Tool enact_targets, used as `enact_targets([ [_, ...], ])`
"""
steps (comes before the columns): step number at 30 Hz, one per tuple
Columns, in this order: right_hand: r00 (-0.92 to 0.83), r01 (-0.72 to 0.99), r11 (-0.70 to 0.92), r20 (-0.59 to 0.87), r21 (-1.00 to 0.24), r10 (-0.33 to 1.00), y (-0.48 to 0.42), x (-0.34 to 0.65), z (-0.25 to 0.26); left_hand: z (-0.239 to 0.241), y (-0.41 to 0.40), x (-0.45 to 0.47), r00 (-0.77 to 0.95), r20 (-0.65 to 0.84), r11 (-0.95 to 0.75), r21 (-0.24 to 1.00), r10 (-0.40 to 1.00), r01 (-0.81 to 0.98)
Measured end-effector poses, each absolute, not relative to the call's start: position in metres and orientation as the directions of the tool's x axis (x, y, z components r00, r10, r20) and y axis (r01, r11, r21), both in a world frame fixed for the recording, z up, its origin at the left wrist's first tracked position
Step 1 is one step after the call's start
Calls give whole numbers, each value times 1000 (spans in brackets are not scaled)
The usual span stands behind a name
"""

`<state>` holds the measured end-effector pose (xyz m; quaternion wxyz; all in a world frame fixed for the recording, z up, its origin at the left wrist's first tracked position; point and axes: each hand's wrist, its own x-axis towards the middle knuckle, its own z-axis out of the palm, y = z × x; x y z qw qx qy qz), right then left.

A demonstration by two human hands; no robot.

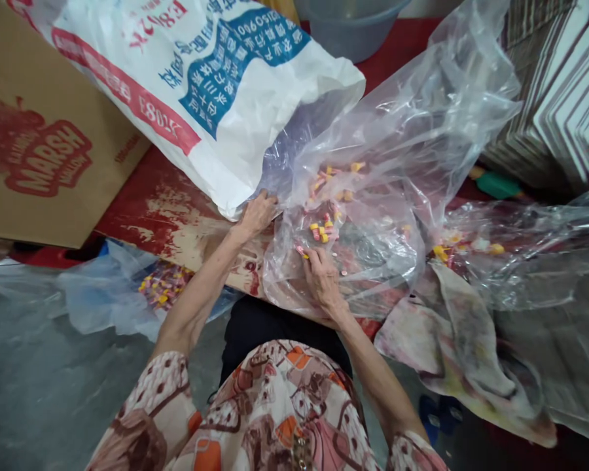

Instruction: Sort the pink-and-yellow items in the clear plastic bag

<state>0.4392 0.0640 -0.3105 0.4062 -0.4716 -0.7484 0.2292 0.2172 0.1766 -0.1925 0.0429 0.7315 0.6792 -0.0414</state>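
Note:
My left hand (259,212) is at the open mouth of a white printed sack (255,91), its fingers curled against the edge by the clear liner. Whatever those fingers hold is hidden. On a clear plastic bag (373,255) spread over the table, my right hand (322,275) reaches forward with its fingers bent together. A small pink-and-yellow piece (302,252) is at its fingertips. Just beyond that hand lie several similar small pieces (324,229), pink with yellow ends. More of them (334,176) show farther back, under or in the plastic.
A cardboard carton (44,131) stands at the left. Below it hangs a plastic bag with many small pieces (164,284). Stacked flat cardboard (559,91) is at the back right, a stained cloth (451,340) over the right edge. A grey basin (353,26) sits behind.

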Motion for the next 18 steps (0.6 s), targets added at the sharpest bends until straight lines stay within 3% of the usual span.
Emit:
enact_targets([
  [4, -133, 446, 427, 413, -787, 901, 67, 440, -313, -184, 158, 197, 67, 86, -86, 232, 994, 969],
  [7, -127, 444, 375, 358, -814, 925, 72, 442, -310, -175, 133, 189, 167, 131, -200, 315, 977, 928],
  [12, -194, 182, 222, 186, -958, 963, 77, 453, -293, -170, 98, 192, 374, 22, -345, 442, 927, 828],
  [16, -270, -11, 123, 121, -992, 955, 73, 449, -286, -173, 88, 202, 443, -67, -314, 611, 894, 727],
  [18, -280, -64, 118, 132, -991, 951, 70, 443, -288, -178, 85, 211, 413, -78, -276, 631, 908, 725],
])
